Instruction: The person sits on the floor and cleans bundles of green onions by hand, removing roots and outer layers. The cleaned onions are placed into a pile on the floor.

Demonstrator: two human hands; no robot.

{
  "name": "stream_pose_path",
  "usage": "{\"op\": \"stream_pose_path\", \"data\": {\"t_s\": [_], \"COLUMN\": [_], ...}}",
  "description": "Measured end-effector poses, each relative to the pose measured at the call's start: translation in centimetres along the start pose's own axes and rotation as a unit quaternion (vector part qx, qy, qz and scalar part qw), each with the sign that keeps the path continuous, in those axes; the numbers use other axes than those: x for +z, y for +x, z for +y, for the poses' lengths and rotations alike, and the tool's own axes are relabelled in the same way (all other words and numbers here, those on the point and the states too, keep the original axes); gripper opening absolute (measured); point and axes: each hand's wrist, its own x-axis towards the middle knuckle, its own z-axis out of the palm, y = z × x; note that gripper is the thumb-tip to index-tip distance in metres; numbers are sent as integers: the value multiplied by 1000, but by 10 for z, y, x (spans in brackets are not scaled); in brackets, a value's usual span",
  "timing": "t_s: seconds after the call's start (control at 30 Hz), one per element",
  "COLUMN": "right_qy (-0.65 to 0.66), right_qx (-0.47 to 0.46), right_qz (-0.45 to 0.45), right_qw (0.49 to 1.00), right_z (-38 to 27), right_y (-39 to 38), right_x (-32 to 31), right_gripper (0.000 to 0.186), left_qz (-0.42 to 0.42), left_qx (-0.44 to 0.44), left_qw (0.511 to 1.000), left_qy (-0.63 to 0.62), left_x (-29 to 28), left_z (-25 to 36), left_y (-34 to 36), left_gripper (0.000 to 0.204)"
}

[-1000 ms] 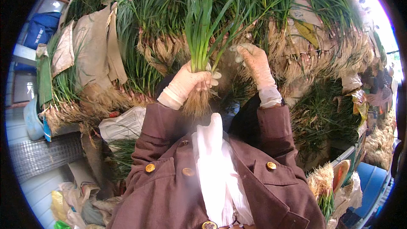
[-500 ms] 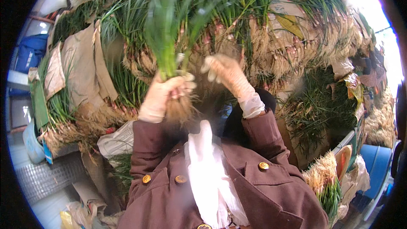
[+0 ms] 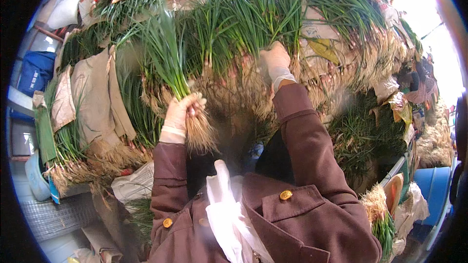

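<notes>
Left hand (image 3: 183, 113) curled closed, nearer body; right hand (image 3: 276, 59) farther forward, arm (image 3: 309, 139) outstretched

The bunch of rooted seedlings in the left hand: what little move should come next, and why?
Probably the right hand should pick a few stems from the row of seedlings to add to the bunch: it is at that row, though its grip is unclear, while the left hand holds the bunch just above its roots.
</notes>
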Motion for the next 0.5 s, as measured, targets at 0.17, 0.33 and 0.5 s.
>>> {"op": "stream_pose_path", "data": {"t_s": [0.17,0.33,0.5], "right_qy": [656,198,100], "right_qx": [-22,-169,-271], "right_qz": [-90,-238,-406], "right_qw": [749,936,867], "right_z": [49,23,45], "right_y": [16,-107,-159], "right_x": [-17,-54,-44], "right_gripper": [13,19,46], "left_qz": [-42,-60,-102], "left_qx": [-52,19,43], "left_qw": [996,987,981], "left_qy": [-58,-148,-161], "left_x": [-17,-19,-26], "left_z": [-15,10,34], "left_y": [12,-10,-21], "left_gripper": [42,46,56]}}
